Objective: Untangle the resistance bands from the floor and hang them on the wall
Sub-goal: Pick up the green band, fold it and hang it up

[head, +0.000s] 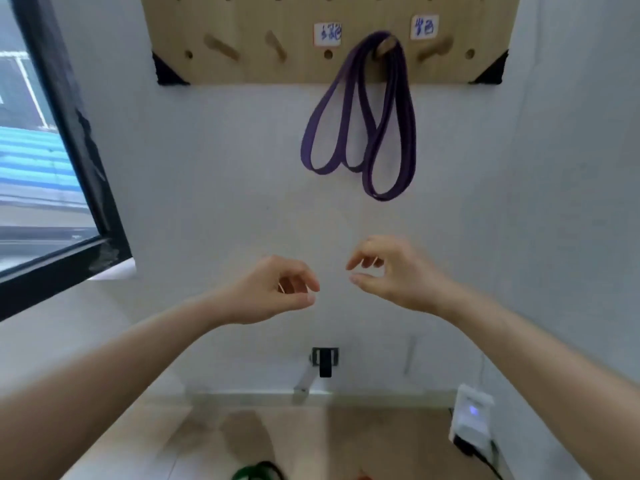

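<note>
Purple rubber is nowhere between the fingers: the left hand and the right hand hover side by side in front of the wall, each with its fingers loosely curled and relaxed, thumb near forefinger, gripping nothing. The two hands are close together but not touching.

Well above them hangs the purple band, doubled into several loops over one wooden peg of the pegboard. It dangles free against the wall, clear of both hands. Draped over the peg like this, its own weight keeps the loops straight and apart, so this band looks done. A handwritten label sits just beside the peg, probably marking which colour goes where, though the writing is too blurred to read.

Far below, at the bottom edge of the view, a green band lies on the floor, well apart from both hands. It likely comes next, and the empty pegs further left leave room for it.
</note>
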Motion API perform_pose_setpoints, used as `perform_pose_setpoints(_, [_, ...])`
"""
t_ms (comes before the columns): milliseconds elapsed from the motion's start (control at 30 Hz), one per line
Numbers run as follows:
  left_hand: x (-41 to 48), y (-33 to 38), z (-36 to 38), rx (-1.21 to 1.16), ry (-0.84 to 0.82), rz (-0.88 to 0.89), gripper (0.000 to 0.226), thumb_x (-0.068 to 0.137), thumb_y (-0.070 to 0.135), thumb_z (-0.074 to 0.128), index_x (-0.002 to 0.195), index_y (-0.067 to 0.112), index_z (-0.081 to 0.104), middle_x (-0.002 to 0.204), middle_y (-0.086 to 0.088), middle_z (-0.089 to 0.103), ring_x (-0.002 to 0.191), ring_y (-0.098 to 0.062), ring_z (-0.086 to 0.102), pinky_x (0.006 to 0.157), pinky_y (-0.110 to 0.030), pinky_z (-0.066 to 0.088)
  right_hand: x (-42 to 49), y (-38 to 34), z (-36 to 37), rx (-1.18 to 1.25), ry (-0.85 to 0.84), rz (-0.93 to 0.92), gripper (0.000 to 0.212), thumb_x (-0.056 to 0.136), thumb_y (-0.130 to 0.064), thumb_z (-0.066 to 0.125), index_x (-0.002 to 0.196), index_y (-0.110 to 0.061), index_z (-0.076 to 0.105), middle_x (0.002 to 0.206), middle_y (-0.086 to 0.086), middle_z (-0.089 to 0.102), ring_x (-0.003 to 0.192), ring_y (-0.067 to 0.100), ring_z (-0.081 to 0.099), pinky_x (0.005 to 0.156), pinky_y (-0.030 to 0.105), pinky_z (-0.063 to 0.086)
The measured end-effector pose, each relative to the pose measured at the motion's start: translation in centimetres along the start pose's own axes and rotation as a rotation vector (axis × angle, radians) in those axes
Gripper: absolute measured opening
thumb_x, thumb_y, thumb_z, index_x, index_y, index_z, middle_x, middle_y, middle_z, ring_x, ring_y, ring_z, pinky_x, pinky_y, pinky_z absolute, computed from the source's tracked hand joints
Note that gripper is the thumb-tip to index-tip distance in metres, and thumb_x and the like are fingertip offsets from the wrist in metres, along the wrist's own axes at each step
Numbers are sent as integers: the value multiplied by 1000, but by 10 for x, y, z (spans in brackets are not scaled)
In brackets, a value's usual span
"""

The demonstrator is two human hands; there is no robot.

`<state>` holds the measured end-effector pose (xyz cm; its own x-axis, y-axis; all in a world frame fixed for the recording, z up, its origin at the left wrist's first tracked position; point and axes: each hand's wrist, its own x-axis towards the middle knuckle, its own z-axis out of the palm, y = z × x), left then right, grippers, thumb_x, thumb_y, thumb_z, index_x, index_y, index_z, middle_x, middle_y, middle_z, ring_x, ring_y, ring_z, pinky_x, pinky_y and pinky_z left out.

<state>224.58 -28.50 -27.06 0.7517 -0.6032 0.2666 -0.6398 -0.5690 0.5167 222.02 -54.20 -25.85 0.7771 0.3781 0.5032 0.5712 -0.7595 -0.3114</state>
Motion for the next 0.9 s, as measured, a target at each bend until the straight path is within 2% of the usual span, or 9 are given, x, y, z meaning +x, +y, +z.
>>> perform_pose_setpoints(200, [-52,-74,79,58,-177,-185,12,90,27,74,102,26,77,85,10,74,81,-6,70,80,-30,57,-40,19,91,26,-327,177,10,87,-22,70,95,-20,74,91,-11,67,85,11,62,80,30,52])
perform_pose_setpoints(267, [-65,-91,106,60,-230,-229,12,90,26,73,101,27,77,85,11,74,81,-5,70,80,-29,57,-51,27,119,2,-464,226,14,86,-23,71,99,-17,75,96,-5,72,87,13,65,79,31,54])
perform_pose_setpoints(400, [-90,-119,164,7,-326,-318,12,91,24,71,102,26,76,83,18,70,80,4,65,76,-17,51,-78,42,177,-11,-671,300,18,86,-19,72,102,-12,74,96,4,74,85,15,65,73,23,47])
perform_pose_setpoints(500, [-117,-137,212,-14,-380,-407,18,90,23,69,105,24,77,79,19,68,81,-3,66,79,-21,51,-110,52,230,-1,-797,360,20,84,-22,75,102,-13,75,99,4,74,90,17,67,79,25,51])
perform_pose_setpoints(600, [-151,-156,261,-73,-393,-502,19,88,16,66,101,24,77,76,24,65,85,-4,66,82,-22,52,-149,59,282,18,-884,415,20,83,-27,76,101,-19,75,101,-1,75,96,17,69,83,28,53])
perform_pose_setpoints(667, [-177,-170,293,-145,-361,-600,15,90,19,67,98,29,74,83,18,70,85,-3,68,84,-28,56,-176,62,313,47,-935,455,21,83,-29,76,101,-19,75,102,1,75,98,18,69,84,28,52])
perform_pose_setpoints(733, [-203,-181,324,-157,-349,-727,17,92,25,66,108,28,71,92,16,71,87,-5,68,81,-28,55,-201,64,342,73,-983,478,25,83,-31,77,104,-17,76,104,3,75,100,19,69,82,27,50])
perform_pose_setpoints(833, [-241,-193,361,-82,-330,-857,31,94,34,66,125,27,62,106,14,66,95,-10,66,79,-30,53,-236,65,379,118,-1013,527,26,83,-30,77,106,-17,74,104,2,74,99,18,68,75,26,48])
perform_pose_setpoints(900, [-262,-197,379,-52,-286,-938,42,93,37,68,131,27,54,115,10,63,103,-15,64,79,-32,50,-259,65,401,118,-1010,569,31,83,-30,77,109,-15,71,105,3,73,100,21,67,78,29,51])
